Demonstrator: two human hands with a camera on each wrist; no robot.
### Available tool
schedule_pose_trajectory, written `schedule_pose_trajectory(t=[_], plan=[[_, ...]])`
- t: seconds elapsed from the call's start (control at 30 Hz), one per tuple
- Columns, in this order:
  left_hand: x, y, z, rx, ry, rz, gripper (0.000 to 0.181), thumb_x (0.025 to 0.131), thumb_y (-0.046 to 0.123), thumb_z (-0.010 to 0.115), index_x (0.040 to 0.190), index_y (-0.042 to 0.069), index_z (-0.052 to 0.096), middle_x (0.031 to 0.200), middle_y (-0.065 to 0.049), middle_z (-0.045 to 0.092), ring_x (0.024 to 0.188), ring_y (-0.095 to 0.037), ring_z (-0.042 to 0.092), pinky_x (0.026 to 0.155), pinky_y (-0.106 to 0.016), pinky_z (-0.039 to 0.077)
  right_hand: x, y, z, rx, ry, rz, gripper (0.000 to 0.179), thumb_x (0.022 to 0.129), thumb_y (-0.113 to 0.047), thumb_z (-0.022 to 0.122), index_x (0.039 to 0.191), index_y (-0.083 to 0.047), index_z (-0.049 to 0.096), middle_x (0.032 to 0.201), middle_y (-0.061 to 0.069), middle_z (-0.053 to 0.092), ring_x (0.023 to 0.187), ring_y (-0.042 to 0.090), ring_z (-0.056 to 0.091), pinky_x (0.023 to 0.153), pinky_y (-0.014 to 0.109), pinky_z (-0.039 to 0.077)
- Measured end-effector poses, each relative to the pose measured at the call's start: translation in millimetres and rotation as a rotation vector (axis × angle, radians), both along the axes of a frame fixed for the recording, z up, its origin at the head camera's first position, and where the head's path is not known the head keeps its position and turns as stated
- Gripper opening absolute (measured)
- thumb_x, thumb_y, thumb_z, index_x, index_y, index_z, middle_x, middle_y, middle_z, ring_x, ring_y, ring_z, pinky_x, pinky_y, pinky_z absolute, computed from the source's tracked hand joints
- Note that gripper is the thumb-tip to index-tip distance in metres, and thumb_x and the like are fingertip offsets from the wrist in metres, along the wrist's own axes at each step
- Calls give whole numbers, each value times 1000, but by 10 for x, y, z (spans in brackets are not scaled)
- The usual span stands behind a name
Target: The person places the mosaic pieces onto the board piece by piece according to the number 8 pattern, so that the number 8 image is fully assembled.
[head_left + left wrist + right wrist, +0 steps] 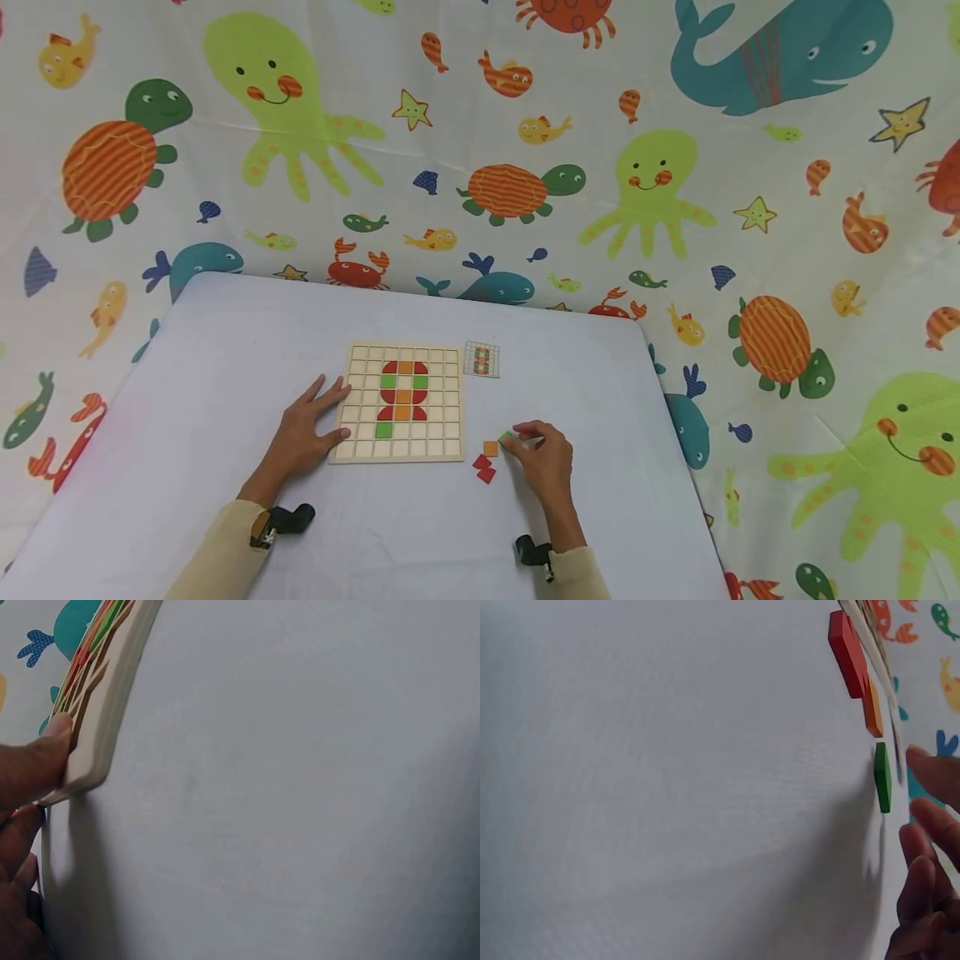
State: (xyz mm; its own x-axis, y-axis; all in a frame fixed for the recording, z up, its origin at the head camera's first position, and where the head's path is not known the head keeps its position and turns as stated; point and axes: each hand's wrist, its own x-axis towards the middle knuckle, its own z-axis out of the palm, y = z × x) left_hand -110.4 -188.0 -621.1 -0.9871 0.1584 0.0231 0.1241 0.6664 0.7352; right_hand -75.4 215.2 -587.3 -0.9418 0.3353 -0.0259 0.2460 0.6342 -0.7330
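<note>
A wooden grid board (442, 433) lies on the table, with red, orange and green tiles set in its middle columns. At its left edge, my left hand (303, 429) has its fingers spread. The left wrist view shows the thumb (56, 742) on the board's rim, the other fingers lower beside it. My right hand (543, 458) reaches over a loose green tile (505, 437), thumb and index finger around it in the head view. In the right wrist view the green tile (883, 778) lies on the cloth, slightly apart from the fingertips.
Next to the green tile lie an orange tile (491, 448) and two red tiles (486, 476). A small pattern card (482, 360) rests by the board's upper right corner. White cloth covers the table (390, 533); a sea-animal curtain (442, 275) hangs behind.
</note>
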Motion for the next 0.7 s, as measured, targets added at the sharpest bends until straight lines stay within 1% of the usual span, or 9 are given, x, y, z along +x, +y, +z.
schedule_pose_trajectory(t=[0.1,0.2,0.33,0.47,0.57,0.7], plan=[[5,0,12,-2,-2,3,78,86,15,86,157,9,52,168,-19,41,160,-51,23,122,-78,23,12,11,-8,54,-57,-17,22,80,-21,94,98,-20,82,89,0,72,79,17,57,68,28,45],[5,2,18,1,1,3,78,86,15,86,156,9,53,168,-19,42,160,-51,23,122,-78,23,13,6,-25,87,-102,-14,23,80,-22,94,98,-19,81,89,0,70,81,17,57,70,29,43],[2,-3,15,7,9,1,79,85,16,87,156,9,53,167,-20,42,160,-51,23,122,-78,24,0,-12,-54,85,-102,7,21,80,-20,94,97,-19,81,90,0,68,84,17,57,72,30,44],[0,-14,8,6,20,4,79,84,15,88,155,9,54,167,-20,43,160,-52,24,121,-79,24,-22,-13,-82,34,-55,67,22,81,-11,92,97,-21,80,91,-1,70,85,15,58,74,27,47],[3,-15,9,10,13,9,79,85,14,87,156,9,54,167,-19,43,160,-51,23,122,-79,23,-41,-4,-90,-30,-25,109,23,83,-4,88,97,-20,80,90,-1,73,81,14,59,70,23,49],[9,-6,14,12,-3,9,78,86,14,86,156,10,53,168,-18,42,161,-50,22,122,-79,23,-60,-14,-72,-116,-8,105,21,88,-3,83,96,-22,81,87,-2,74,77,15,58,65,21,47]])
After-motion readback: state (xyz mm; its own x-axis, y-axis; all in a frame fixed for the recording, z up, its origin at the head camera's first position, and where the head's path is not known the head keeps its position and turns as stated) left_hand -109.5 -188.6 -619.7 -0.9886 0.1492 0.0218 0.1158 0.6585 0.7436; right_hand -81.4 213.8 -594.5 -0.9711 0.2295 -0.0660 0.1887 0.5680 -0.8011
